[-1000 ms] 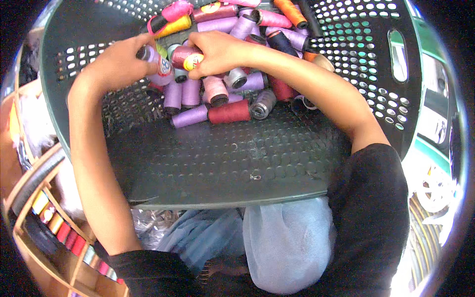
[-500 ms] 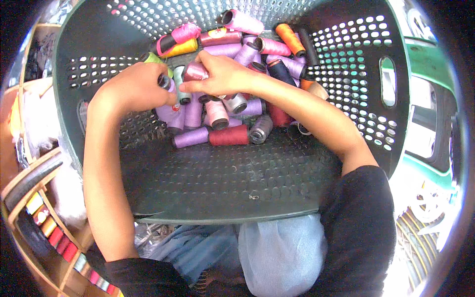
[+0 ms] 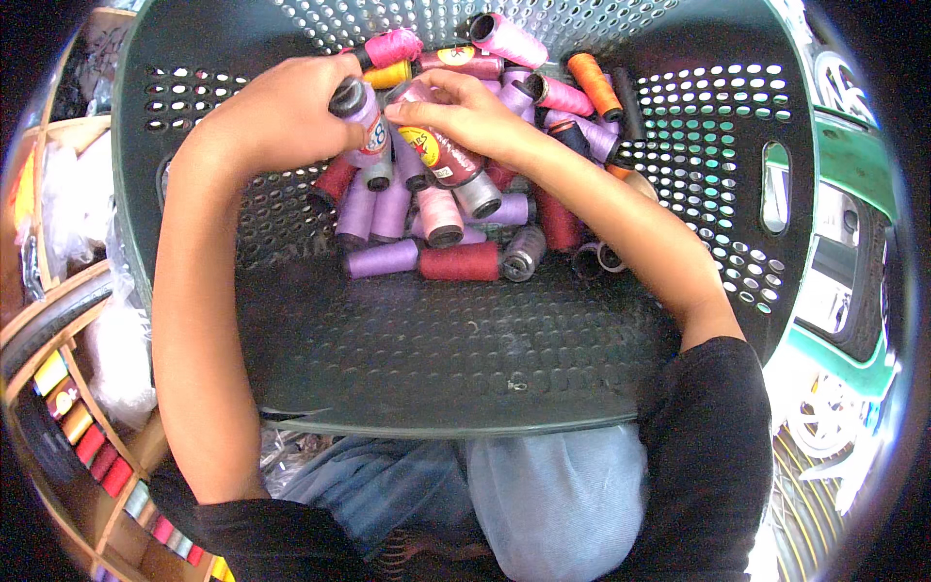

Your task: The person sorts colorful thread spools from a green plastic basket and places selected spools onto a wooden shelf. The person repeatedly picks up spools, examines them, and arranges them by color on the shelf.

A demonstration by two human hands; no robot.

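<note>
Inside the dark green plastic basket, my left hand (image 3: 276,116) is closed round a pale purple thread spool (image 3: 370,118) with a dark end and a printed label. My right hand (image 3: 470,112) grips a maroon thread spool (image 3: 441,153) that carries a yellow round label, tilted toward me. The two held spools are close together above the pile. Just below them lie a grey spool (image 3: 478,196), a pale pink spool (image 3: 440,215) and upright-leaning purple spools (image 3: 391,210). A red spool (image 3: 460,261) rests nearer me beside a purple one (image 3: 382,259).
Perforated walls of the basket (image 3: 465,388) surround the pile, with a handle slot at the right. Farther back lie an orange spool (image 3: 593,85) and a pink spool (image 3: 508,39). A wooden rack (image 3: 97,427) of coloured spools stands at the left; green-framed equipment (image 3: 849,175) is at the right.
My left hand has lifted and turned, bringing the pale purple spool's label into view. My right hand has moved slightly right and up, and its maroon spool now shows more fully.
</note>
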